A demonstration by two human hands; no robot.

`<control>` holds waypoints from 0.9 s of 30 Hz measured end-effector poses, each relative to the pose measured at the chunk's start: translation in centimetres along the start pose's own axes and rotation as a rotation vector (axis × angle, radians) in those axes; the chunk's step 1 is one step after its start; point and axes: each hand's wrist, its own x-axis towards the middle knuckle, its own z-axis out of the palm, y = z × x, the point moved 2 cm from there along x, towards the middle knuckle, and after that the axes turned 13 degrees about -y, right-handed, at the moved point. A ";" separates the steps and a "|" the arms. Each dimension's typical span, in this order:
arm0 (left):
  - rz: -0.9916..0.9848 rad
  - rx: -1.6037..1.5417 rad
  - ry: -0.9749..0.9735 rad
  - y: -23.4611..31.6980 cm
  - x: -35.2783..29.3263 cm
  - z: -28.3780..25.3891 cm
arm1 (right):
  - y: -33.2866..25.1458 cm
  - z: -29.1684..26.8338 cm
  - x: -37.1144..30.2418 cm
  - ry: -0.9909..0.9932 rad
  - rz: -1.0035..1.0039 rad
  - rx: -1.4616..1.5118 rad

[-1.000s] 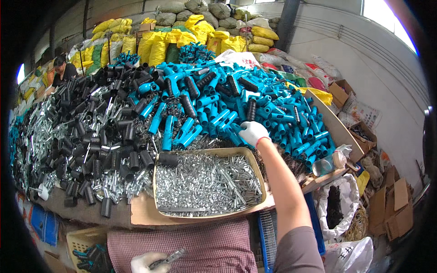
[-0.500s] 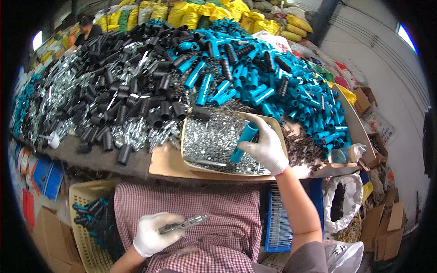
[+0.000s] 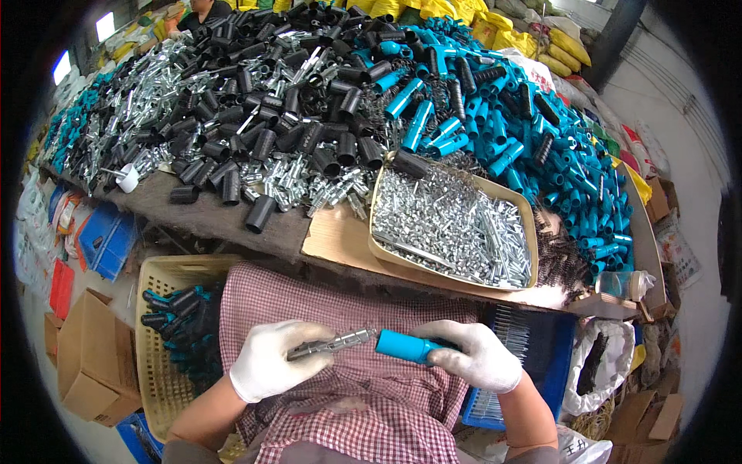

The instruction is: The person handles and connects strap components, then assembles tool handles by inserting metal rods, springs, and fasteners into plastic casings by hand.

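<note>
In my gloved left hand [image 3: 277, 359] is a silvery metal mechanism [image 3: 334, 345], its narrow end pointing right. My gloved right hand [image 3: 478, 354] is closed round a hollow blue plastic sleeve [image 3: 403, 346] lying sideways. The tip of the mechanism is close to the left end of the sleeve; whether they touch I cannot tell. Both hands are above my checked apron [image 3: 348, 301]. Beyond them on the bench, a cream tray [image 3: 386, 254] holds many small metal parts.
Heaps of black sleeves [image 3: 263, 209], metal parts and blue sleeves [image 3: 576, 197] cover the bench. A yellow basket [image 3: 154, 332] with blue-and-black pieces stands at left. The blue crate [image 3: 553, 371] at right contains metal rods. A person [image 3: 202, 11] is at the far left.
My right hand has come back from over the tray to my lap with the blue sleeve, now turned sideways. My left hand has risen slightly. The view has shifted left.
</note>
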 end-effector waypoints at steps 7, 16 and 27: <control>0.131 -0.010 -0.326 -0.5 0.7 0.3 | 0.0 -0.5 1.6 -0.128 -0.008 -0.020; 0.295 0.156 -0.261 -0.5 0.8 2.0 | 2.1 3.7 4.4 -0.278 -0.073 0.272; 0.269 0.215 -0.432 -1.5 1.8 5.4 | 2.3 5.0 5.6 -0.274 -0.050 0.142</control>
